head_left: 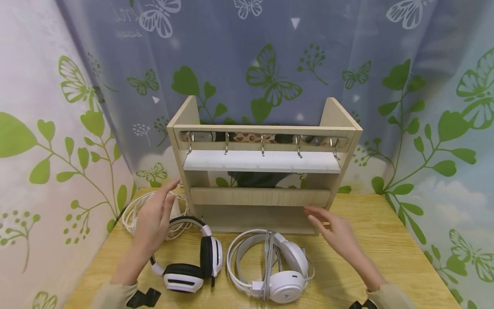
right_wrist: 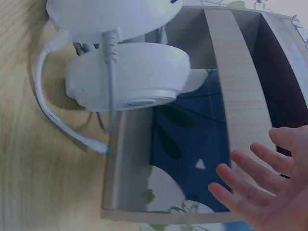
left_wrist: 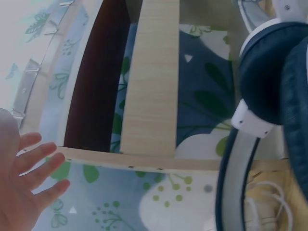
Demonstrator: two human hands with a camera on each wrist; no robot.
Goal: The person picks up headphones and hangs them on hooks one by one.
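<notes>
A pale wooden shelf rack (head_left: pixel 260 197) stands on the table, with a strip of several metal hooks (head_left: pixel 263 146) along its upper front. My left hand (head_left: pixel 151 219) is raised at the rack's left side, fingers extended and holding nothing. Below it lie black-and-white headphones (head_left: pixel 183 277), their headband partly behind the hand. White headphones (head_left: pixel 287 286), with a grey cable wound round them, lie in front of the rack. To their right, my right hand (head_left: pixel 336 234) reaches toward the rack's lower right corner, its fingers spread and bare in the right wrist view.
A coil of white cable (head_left: pixel 133 210) lies at the table's back left, partly hidden by the left hand. The wood-grain table (head_left: pixel 386 240) runs up to a curtain (head_left: pixel 231 64) printed with butterflies and leaves. A white shelf board (head_left: pixel 262 162) sits behind the hooks.
</notes>
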